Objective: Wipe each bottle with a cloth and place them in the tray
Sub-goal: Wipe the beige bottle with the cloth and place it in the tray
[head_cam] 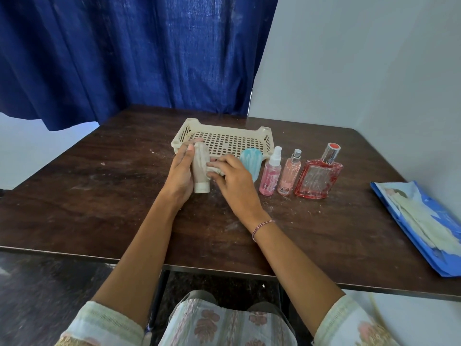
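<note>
Holding tall beige plastic tube bottle (201, 168) upright, cap down, left hand (180, 173) wraps round it to keep it steady. Right hand (233, 179) pinches small pale cloth (213, 168) against its side to rub. Cream holed plastic tray (224, 129) waits at 12 o'clock.

No text is readable: the white marks on the red square bottle (318, 179), the small label low on the peach spray bottle (288, 176) and the print on the blue packet (424, 231) are all too blurred to make out.
</note>
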